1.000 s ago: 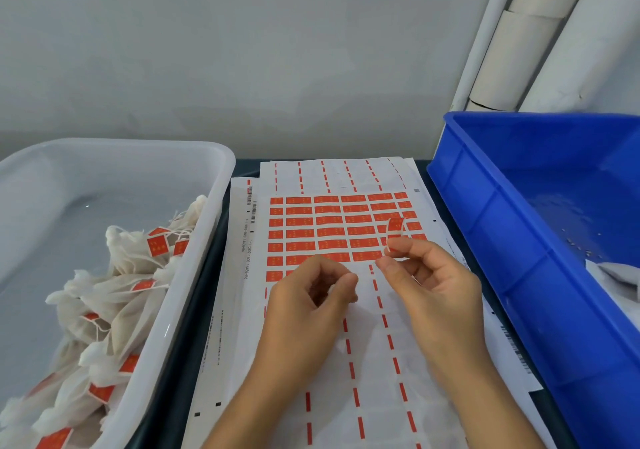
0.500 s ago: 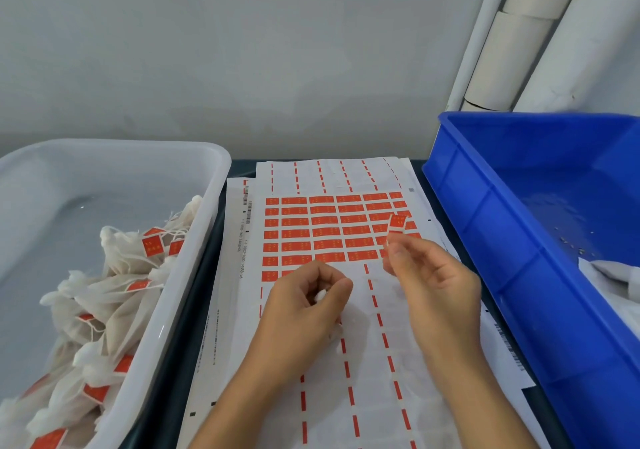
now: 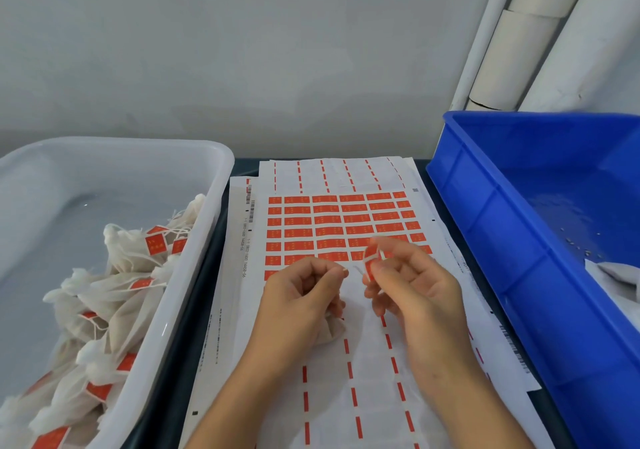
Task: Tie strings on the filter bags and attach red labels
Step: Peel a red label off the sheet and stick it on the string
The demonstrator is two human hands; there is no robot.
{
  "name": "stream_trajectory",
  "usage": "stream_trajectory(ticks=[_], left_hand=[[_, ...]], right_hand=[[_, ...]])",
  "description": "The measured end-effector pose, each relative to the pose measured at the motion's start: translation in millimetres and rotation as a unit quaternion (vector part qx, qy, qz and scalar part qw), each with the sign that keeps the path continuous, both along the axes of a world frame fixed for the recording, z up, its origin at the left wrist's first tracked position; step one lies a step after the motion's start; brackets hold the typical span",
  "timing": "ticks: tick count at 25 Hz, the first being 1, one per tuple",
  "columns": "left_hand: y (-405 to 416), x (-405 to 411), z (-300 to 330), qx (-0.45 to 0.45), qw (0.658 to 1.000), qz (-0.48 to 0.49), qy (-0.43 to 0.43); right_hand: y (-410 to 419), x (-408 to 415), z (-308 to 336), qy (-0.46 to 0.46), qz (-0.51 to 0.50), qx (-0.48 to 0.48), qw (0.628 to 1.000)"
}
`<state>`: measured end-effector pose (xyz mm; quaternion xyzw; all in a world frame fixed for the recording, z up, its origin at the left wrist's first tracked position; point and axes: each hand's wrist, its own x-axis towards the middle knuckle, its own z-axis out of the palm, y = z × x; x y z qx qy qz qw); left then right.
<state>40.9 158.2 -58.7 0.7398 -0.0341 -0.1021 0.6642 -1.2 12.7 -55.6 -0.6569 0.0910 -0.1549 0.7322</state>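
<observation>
My left hand (image 3: 304, 296) is curled round a small white filter bag (image 3: 330, 332), whose crumpled end sticks out under the palm; its thumb and forefinger pinch the bag's thin string (image 3: 356, 270). My right hand (image 3: 412, 285) pinches a peeled red label (image 3: 371, 261), folded around the string's free end. Both hands hover over the label sheet (image 3: 332, 226), which lies in the middle with several rows of red labels at its far half.
A white tub (image 3: 207, 226) on the left holds several finished bags with red labels (image 3: 114, 296). On the right stands a blue crate (image 3: 485, 213) with white cloth in its near corner. White pipes run up the wall at the back right.
My right hand has brought the red label down and left, onto the string end. The left hand lifted slightly and shifted toward it.
</observation>
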Motion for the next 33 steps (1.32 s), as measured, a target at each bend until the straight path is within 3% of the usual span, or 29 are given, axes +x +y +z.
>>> stream_trajectory(ticks=[12, 25, 33], left_hand=[[1, -3, 1, -0.006, 1.000, -0.017, -0.017], [5, -3, 2, -0.021, 0.999, -0.034, -0.024], [5, 0, -1, 0.019, 0.998, -0.026, -0.060]], right_hand=[[11, 4, -8, 0.060, -0.003, -0.025, 0.998], [9, 4, -12, 0.049, -0.014, -0.088, 0.995], [5, 2, -10, 0.036, 0.012, -0.125, 0.991]])
